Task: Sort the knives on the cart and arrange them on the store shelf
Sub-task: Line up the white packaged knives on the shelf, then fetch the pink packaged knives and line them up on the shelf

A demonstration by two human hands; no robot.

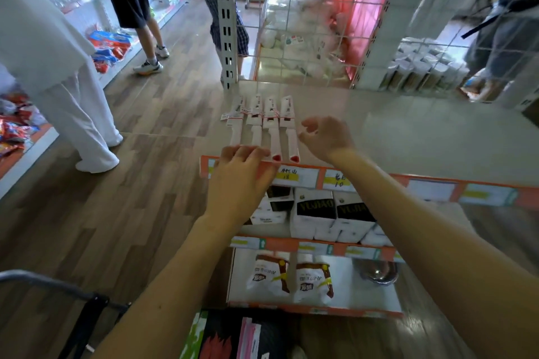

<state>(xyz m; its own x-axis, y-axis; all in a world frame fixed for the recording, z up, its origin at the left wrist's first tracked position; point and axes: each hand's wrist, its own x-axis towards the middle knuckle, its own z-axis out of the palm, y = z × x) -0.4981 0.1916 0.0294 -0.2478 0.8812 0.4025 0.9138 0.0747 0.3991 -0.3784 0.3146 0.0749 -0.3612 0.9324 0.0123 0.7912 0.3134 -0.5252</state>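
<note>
The left hand (pixel 237 181) covers the handle ends of the two leftmost knives (pixel 253 121). Print on their sleeves (pixel 269 114) is too small to read. The cart (pixel 55 283) is cut off at the lower left edge; goods (pixel 306 38) behind the wire grid (pixel 339 23) are blurred.

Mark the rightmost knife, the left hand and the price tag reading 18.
rightmost knife (pixel 291 137): head view, on its white handle.
left hand (pixel 242 175): head view, on the back of the hand.
price tag (pixel 287 175): head view, on its yellow strip.

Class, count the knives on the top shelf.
4: leftmost knife, second knife, third knife, rightmost knife, side by side on the shelf; the left hand covers two handle ends. Others may be hidden.
</note>
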